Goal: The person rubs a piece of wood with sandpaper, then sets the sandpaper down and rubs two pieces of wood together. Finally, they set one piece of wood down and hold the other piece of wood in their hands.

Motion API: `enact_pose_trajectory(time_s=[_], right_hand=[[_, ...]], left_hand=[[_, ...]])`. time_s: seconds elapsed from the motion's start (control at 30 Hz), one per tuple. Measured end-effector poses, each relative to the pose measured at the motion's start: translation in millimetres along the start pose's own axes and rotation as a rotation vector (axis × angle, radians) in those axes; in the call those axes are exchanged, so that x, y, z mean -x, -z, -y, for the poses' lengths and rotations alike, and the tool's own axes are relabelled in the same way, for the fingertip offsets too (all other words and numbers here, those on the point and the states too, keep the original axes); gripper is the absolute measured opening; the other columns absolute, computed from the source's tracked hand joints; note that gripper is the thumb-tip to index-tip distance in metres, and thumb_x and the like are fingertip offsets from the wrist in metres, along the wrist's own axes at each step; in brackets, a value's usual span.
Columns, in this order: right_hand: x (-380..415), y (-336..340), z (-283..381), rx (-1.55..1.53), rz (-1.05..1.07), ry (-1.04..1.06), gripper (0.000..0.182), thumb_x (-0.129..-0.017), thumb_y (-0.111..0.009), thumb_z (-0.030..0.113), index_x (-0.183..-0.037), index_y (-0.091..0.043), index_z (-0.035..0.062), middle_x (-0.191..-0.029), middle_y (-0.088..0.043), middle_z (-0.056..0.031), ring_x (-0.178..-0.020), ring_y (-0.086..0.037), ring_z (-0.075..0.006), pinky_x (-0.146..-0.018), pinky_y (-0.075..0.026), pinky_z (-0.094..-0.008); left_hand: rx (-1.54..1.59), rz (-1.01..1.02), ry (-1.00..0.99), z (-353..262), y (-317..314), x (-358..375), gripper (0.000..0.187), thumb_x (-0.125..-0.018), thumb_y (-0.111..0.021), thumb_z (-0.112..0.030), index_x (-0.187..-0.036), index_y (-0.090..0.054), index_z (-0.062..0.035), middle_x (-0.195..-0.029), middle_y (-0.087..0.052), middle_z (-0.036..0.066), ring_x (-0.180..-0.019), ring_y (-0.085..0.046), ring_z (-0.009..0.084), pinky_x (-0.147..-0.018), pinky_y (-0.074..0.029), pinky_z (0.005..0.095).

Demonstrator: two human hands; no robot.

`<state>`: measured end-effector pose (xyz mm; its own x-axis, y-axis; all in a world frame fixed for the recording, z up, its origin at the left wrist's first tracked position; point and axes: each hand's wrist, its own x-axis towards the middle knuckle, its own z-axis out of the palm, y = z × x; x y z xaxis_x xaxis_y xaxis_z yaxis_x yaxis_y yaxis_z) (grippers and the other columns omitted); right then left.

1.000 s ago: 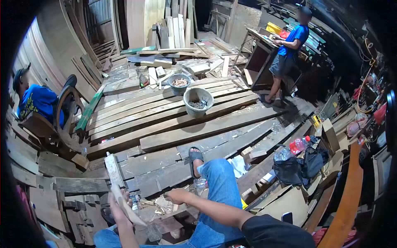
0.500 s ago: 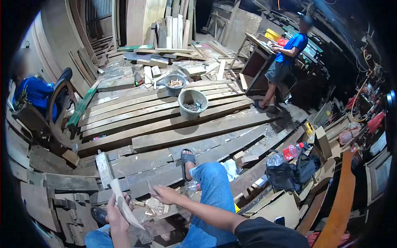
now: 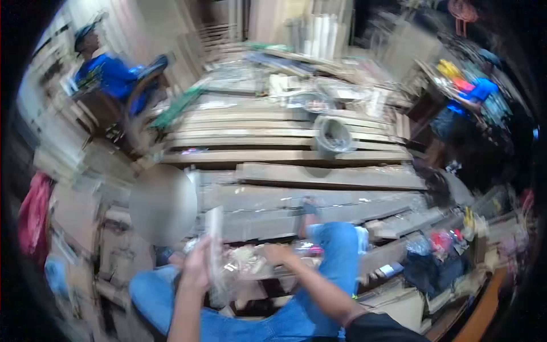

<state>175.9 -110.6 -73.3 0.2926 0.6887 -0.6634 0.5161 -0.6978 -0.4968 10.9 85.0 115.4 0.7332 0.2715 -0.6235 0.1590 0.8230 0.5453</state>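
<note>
My left hand (image 3: 196, 269) is wrapped round a pale, narrow piece of wood (image 3: 214, 236), which stands nearly upright above my lap. To its right, my right hand (image 3: 276, 255) is apart from the wood, with its fingers drawn together. Motion blur hides what, if anything, is in those fingers. Wood scraps and shavings (image 3: 245, 259) lie between and below my hands. My legs in blue jeans (image 3: 336, 256) are bent on either side.
Long planks (image 3: 273, 155) cover the floor ahead, bearing a grey bucket (image 3: 335, 137) and another bucket (image 3: 310, 102). One person in blue (image 3: 111, 77) sits left; another (image 3: 481, 94) is at the right by a dark cabinet. A black bag (image 3: 427, 268) lies right.
My view has swung left, so the scene shifts right and blurs. The piece of wood is now more upright, and my right hand is farther from it.
</note>
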Motion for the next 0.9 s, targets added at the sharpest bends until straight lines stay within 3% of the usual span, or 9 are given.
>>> enact_pose_trajectory(time_s=[0.03, 0.1, 0.3, 0.47, 0.57, 0.6, 0.73, 0.83, 0.9], right_hand=[[-5, -1, -8, 0.035, -0.039, 0.032, 0.053, -0.098, -0.052, 0.045, -0.128, -0.062, 0.0024, -0.118, -0.068, -0.0302, -0.108, -0.067, -0.0449, -0.093, -0.053, -0.0529], [-4, -7, -3, 0.024, -0.199, 0.061, 0.056, -0.096, -0.056, 0.051, -0.126, -0.063, 0.0042, -0.114, -0.069, -0.0310, -0.107, -0.068, -0.0449, -0.093, -0.053, -0.0528], [-5, -13, -9, 0.121, -0.044, 0.039, 0.066, -0.097, -0.051, 0.063, -0.126, -0.065, 0.0054, -0.116, -0.070, -0.0280, -0.111, -0.067, -0.0448, -0.100, -0.051, -0.0486], [7, 0, 9, -0.031, -0.219, 0.091, 0.050, -0.105, -0.043, 0.044, -0.108, -0.066, -0.0007, -0.107, -0.069, -0.0312, -0.104, -0.067, -0.0474, -0.092, -0.052, -0.0508], [-2, 6, 10, -0.246, -0.342, 0.346, 0.048, -0.106, -0.042, 0.041, -0.106, -0.064, -0.0019, -0.092, -0.069, -0.0283, -0.088, -0.067, -0.0439, -0.083, -0.052, -0.0499], [-21, -4, -5, -0.352, -0.398, 0.408, 0.057, -0.109, -0.038, 0.047, -0.098, -0.065, -0.0012, -0.074, -0.062, -0.0164, -0.068, -0.061, -0.0294, -0.065, -0.049, -0.0439], [14, 26, 37, -1.360, -0.211, 0.115, 0.068, -0.105, -0.028, 0.067, -0.104, -0.057, 0.0066, -0.064, -0.039, 0.0054, -0.053, -0.040, -0.0090, -0.048, -0.034, -0.0255], [4, 21, 33, -1.862, -0.262, 0.094, 0.061, -0.106, -0.031, 0.066, -0.109, -0.055, 0.0107, -0.073, -0.045, 0.0049, -0.057, -0.041, -0.0085, -0.052, -0.037, -0.0248], [3, 23, 28, -1.809, -0.254, 0.189, 0.056, -0.106, -0.035, 0.064, -0.110, -0.058, 0.0126, -0.077, -0.050, 0.0038, -0.064, -0.046, -0.0084, -0.056, -0.040, -0.0242]], left_hand=[[-0.057, -0.047, -0.003, 0, -9, 1, 0.045, -0.106, -0.045, -0.032, -0.132, -0.055, 0.0031, -0.105, -0.067, 0.013, -0.089, -0.066, 0.0168, -0.070, -0.058, 0.0325], [-0.069, 0.023, -0.069, 13, 26, -13, 0.047, -0.107, -0.046, -0.033, -0.142, -0.050, -0.0024, -0.123, -0.068, 0.009, -0.089, -0.066, 0.0171, -0.072, -0.058, 0.0321], [-0.207, -0.036, -0.134, -3, 10, -3, 0.041, -0.105, -0.053, -0.034, -0.138, -0.054, -0.0091, -0.119, -0.067, 0.003, -0.079, -0.060, 0.0098, -0.061, -0.053, 0.0235], [-0.251, -0.056, -0.183, 11, 20, -13, 0.037, -0.105, -0.056, -0.028, -0.137, -0.054, -0.0084, -0.109, -0.066, 0.004, -0.077, -0.060, 0.0099, -0.059, -0.053, 0.0267], [-0.436, -0.038, -0.197, 18, 21, -19, 0.040, -0.105, -0.054, -0.025, -0.141, -0.050, -0.0066, -0.106, -0.065, 0.006, -0.074, -0.062, 0.0120, -0.057, -0.055, 0.0289], [-0.498, -0.022, -0.258, 28, 26, -26, 0.042, -0.105, -0.055, -0.023, -0.143, -0.047, -0.0052, -0.101, -0.065, 0.006, -0.071, -0.064, 0.0133, -0.056, -0.055, 0.0292], [-0.624, 0.035, -0.311, 51, 13, -24, 0.046, -0.105, -0.054, -0.029, -0.144, -0.048, -0.0046, -0.090, -0.065, 0.006, -0.054, -0.064, 0.0143, -0.047, -0.052, 0.0294], [-0.816, 0.085, -0.237, 71, -3, -13, 0.042, -0.103, -0.054, -0.026, -0.139, -0.048, -0.0061, -0.084, -0.064, 0.007, -0.054, -0.064, 0.0161, -0.047, -0.052, 0.0327], [-0.986, 0.088, -0.268, 74, -4, -16, 0.050, -0.102, -0.056, -0.028, -0.144, -0.045, -0.0045, -0.091, -0.067, 0.013, -0.061, -0.066, 0.0158, -0.055, -0.055, 0.0331]])
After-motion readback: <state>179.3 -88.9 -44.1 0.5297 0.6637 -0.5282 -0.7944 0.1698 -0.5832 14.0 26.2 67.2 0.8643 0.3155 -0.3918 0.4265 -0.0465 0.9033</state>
